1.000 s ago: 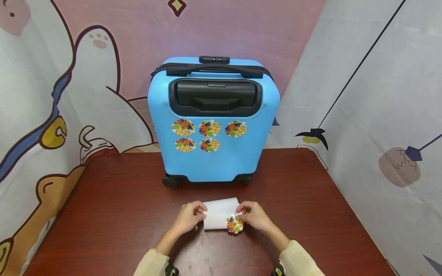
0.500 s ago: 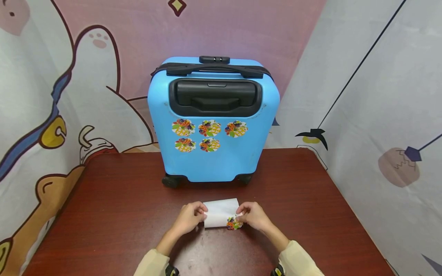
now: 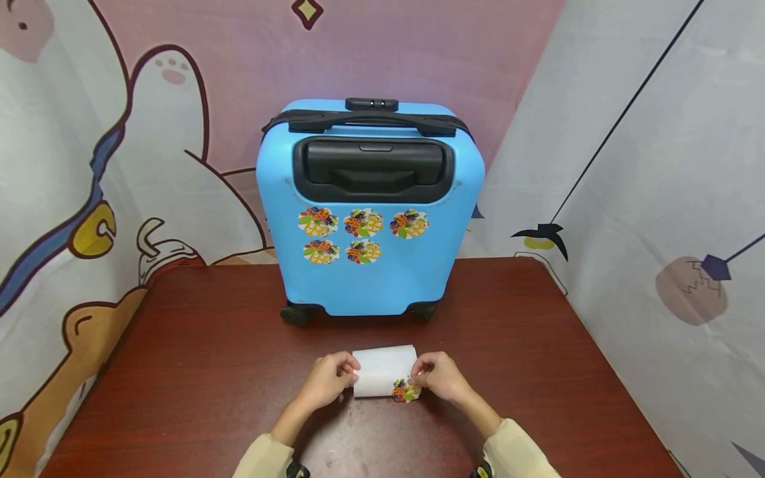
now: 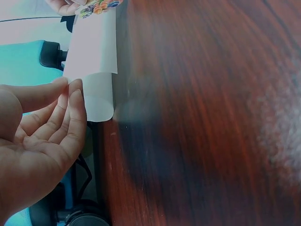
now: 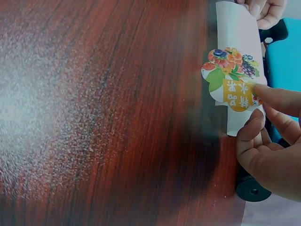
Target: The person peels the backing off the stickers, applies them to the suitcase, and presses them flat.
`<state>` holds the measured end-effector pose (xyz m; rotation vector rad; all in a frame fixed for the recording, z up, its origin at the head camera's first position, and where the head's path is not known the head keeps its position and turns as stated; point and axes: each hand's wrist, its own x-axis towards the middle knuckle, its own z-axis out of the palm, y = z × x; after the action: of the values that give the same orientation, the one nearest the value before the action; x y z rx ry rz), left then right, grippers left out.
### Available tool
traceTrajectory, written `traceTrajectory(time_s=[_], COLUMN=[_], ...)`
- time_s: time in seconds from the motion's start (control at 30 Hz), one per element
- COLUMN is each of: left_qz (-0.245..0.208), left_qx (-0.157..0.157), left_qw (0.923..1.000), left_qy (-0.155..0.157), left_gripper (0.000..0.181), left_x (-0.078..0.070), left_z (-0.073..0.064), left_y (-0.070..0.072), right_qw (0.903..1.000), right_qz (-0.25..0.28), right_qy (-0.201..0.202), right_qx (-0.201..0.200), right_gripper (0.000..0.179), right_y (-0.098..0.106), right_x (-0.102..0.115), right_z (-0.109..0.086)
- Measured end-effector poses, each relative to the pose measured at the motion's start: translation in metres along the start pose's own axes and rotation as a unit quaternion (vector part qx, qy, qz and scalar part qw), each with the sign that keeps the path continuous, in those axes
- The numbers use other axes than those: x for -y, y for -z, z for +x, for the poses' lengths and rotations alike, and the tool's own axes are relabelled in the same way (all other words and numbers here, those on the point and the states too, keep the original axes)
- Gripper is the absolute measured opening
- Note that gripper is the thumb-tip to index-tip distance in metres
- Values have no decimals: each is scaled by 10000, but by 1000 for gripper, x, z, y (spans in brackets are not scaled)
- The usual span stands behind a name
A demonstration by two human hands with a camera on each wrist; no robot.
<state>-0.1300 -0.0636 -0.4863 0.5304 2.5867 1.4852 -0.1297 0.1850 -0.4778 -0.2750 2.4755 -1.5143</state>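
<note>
A curled white paper strip (image 3: 379,370) stretches between both hands in front of the suitcase. Its left end is pinched by my left hand (image 3: 327,377), between thumb and fingers. At the right end, my right hand (image 3: 441,376) pinches the edge of a fruit sticker (image 5: 230,75), which has a scalloped outline and a yellow printed panel. Part of the sticker sticks out past the paper's near edge in the right wrist view. How much of it still clings to the paper I cannot tell. The left wrist view shows the paper (image 4: 94,52) rolled under itself.
Behind the hands stands a blue suitcase (image 3: 370,285) with a black handle, its wheels on the brown table (image 3: 197,372). Several similar fruit stickers (image 3: 362,223) are on its front in two rows. Printed cloth (image 3: 627,166) hangs behind and at the right.
The paper's curl has shifted slightly between the hands. Less of the sticker shows in the head view than a second ago. Both hands keep their grip and barely move.
</note>
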Motion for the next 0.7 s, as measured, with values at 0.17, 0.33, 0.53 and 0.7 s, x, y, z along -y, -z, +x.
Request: traceTrajectory(time_s=[0.17, 0.33, 0.53, 0.7], left_qz=[-70, -133, -232, -264], left_qx=[-4, -40, -73, -68], left_qw=[10000, 9999, 9997, 9996], left_qy=[9, 32, 72, 71], left_gripper=[8, 8, 8, 8], left_x=[1, 0, -1, -2], left_z=[-1, -1, 0, 0], left_y=[-1, -1, -1, -1], right_qw=[10000, 10000, 9999, 9997], right_qz=[13, 10, -49, -126], right_qy=[23, 51, 148, 150], right_qx=[-14, -53, -58, -117], right_gripper=[8, 9, 8, 8], right_y=[1, 2, 2, -1], right_x=[20, 38, 34, 12], right_z=[-7, -13, -11, -4])
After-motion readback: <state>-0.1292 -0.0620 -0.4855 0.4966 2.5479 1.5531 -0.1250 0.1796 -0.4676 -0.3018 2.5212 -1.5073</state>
